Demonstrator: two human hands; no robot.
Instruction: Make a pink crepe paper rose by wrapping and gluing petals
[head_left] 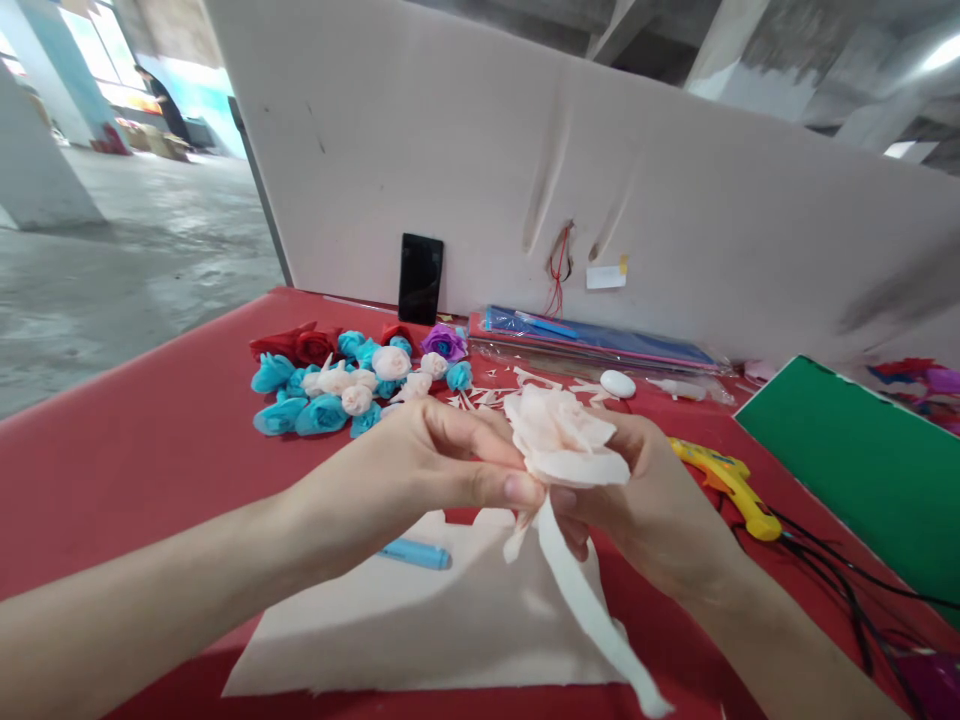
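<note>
A pale pink paper flower [566,435] is held up over the table between both hands. My left hand [457,460] pinches its base with thumb and finger. My right hand [637,490] grips the flower from behind and the right, its fingers partly hidden by the petals. From the base a long pale paper strip [589,600] hangs down toward the lower right. Beneath the hands lies a pale pink paper sheet [420,640] with cut edges, and a light blue capped pen or marker [416,553] rests on it.
Several finished paper flowers [322,413] are grouped at the back left. A black phone [420,278] leans on the white panel. Paper scraps, a white oval object [617,384] and wrapped paper sheets [600,340] lie behind. A yellow glue gun [731,487] with cables and a green board [862,480] are right.
</note>
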